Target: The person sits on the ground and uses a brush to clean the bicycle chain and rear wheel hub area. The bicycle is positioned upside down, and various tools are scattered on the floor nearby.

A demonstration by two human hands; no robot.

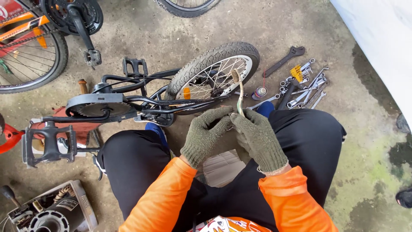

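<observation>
Both hands wear olive knit gloves and meet over the person's lap. The right hand has its fingers curled shut around the lower end of a worn toothbrush, which stands nearly upright out of the grip, bristle head at the top. The left hand is pressed against the right, its fingertips pinched together at the same handle just below the spot where the brush leaves the glove. Directly beyond the grip lies a small black bicycle frame on its side, and the brush head overlaps its rear wheel. Just right of the brush tip stands a small spray can, and farther right a scatter of wrenches rests on the concrete floor. Under the grip, between the knees, sits a piece of cardboard. Well left of the hands is a loose black pedal.
</observation>
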